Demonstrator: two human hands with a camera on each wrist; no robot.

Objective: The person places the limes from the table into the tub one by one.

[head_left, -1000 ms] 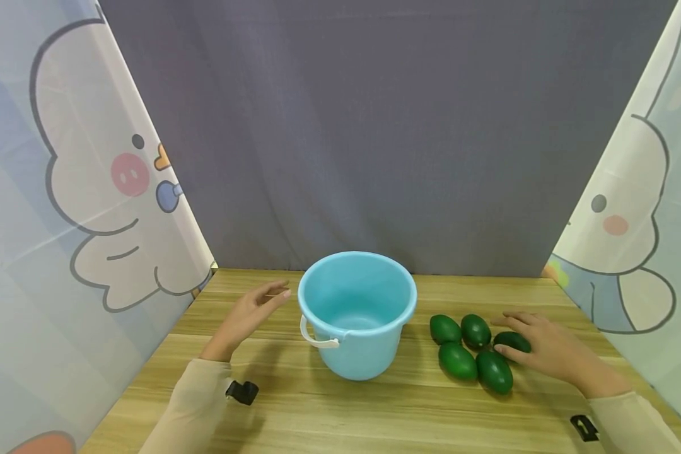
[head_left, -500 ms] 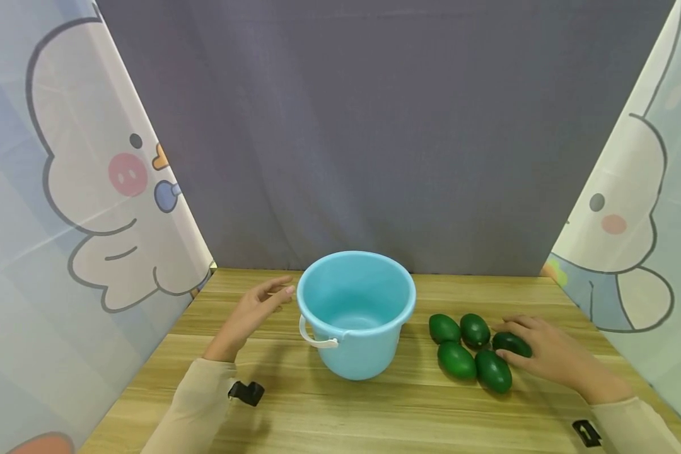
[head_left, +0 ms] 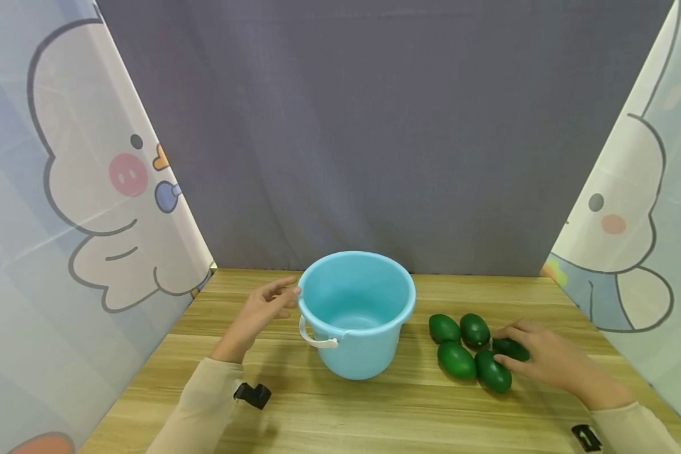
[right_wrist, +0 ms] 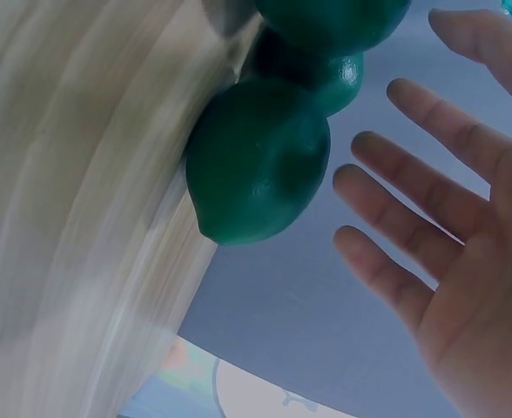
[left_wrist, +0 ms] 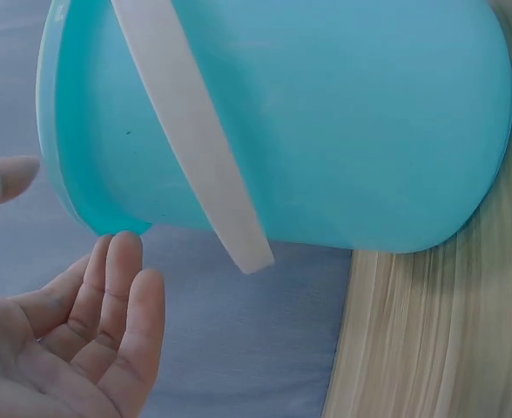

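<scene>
A light blue plastic bucket (head_left: 359, 353) stands upright in the middle of the wooden table, its white handle (head_left: 320, 343) hanging down at the front left. My left hand (head_left: 255, 318) is at the bucket's left side, thumb and fingertips right at the rim, fingers loosely bent. On the right, my right hand (head_left: 556, 354) hovers over the rightmost green lemon-shaped fruit (head_left: 511, 349) and partly hides it. In the right wrist view, its fingers are spread and relaxed beside a fruit (right_wrist: 258, 164), with a gap between. Several more such fruits (head_left: 456, 360) lie just left of that hand.
A grey cloth (head_left: 352, 139) hangs behind the table's far edge. Cartoon-print curtains close in the left side (head_left: 91, 265) and the right side (head_left: 624, 252). A black strap piece (head_left: 253, 395) sits by the left sleeve.
My left hand has moved right, up to the bucket's rim. My right hand has shifted slightly, its fingers drawing in over the rightmost fruit. Bucket and fruits stay put.
</scene>
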